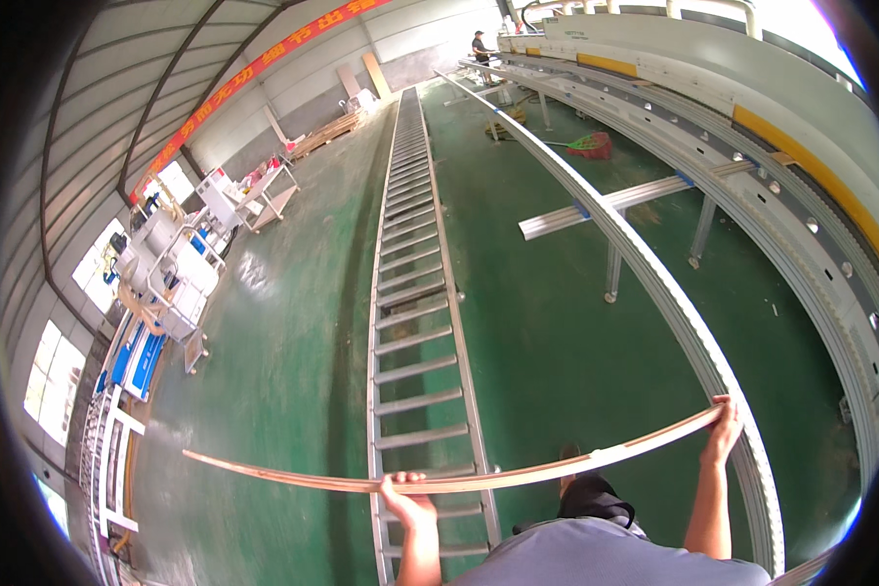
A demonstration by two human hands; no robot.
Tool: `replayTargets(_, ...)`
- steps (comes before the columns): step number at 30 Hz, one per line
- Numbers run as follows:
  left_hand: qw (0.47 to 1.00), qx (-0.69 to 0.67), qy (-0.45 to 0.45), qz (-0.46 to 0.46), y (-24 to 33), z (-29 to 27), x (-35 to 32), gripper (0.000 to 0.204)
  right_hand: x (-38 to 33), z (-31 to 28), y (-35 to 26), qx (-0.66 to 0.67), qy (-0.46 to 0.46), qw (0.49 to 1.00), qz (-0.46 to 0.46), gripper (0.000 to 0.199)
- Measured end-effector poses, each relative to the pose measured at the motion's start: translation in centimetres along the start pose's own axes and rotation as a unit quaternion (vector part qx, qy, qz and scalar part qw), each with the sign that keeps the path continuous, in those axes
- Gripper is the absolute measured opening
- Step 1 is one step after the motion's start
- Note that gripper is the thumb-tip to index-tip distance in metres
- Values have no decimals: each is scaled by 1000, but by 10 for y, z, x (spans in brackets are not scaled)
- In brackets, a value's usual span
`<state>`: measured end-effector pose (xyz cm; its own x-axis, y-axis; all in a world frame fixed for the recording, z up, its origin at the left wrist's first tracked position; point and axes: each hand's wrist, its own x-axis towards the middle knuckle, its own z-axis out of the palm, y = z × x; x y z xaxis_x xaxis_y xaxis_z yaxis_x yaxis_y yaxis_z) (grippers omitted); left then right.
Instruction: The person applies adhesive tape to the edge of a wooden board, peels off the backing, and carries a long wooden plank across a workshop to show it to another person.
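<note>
In the head view, the long wooden strip [547, 473] spans the lower frame, left hand [410, 503] clamped near its middle, right hand [723, 435] gripping its right end. I'd worry about that unsupported left stretch: a loosened left grip could let it dip onto the ladder-like frame [415, 344], or the right end could knock the metal rail [645, 256]. Its long axis runs left to right, right tip higher.

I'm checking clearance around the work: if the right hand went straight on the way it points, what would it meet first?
Probably the long metal rail, close beside and ahead of the right hand, which grips the wooden strip; depth is hard to judge from this one view.
</note>
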<state>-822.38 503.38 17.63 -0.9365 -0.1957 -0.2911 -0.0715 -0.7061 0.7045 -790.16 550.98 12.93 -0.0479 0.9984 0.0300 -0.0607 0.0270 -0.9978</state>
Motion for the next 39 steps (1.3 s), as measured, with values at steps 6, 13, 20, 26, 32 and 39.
replayTargets(6,992,-55,-56,-96,-88,145,137,17,161,172,25,47,71,983,-164,37)
replayTargets(13,994,-59,-43,-79,-145,240,316,22,325,464,-2,62,-50,989,-125,34)
replayTargets(20,984,-76,33,-160,-242,149,596,64,377,760,-3,31,-180,980,-80,27)
replayTargets(26,955,-174,-117,-209,-256,357,764,37,459,913,16,-12,-76,995,-68,39)
replayTargets(32,991,6,-60,-118,-279,641,903,25,545,1058,33,2,-19,1000,21,29)
replayTargets(39,992,-40,-67,-95,-360,783,1087,19,696,1268,81,13,-9,1000,-5,37)
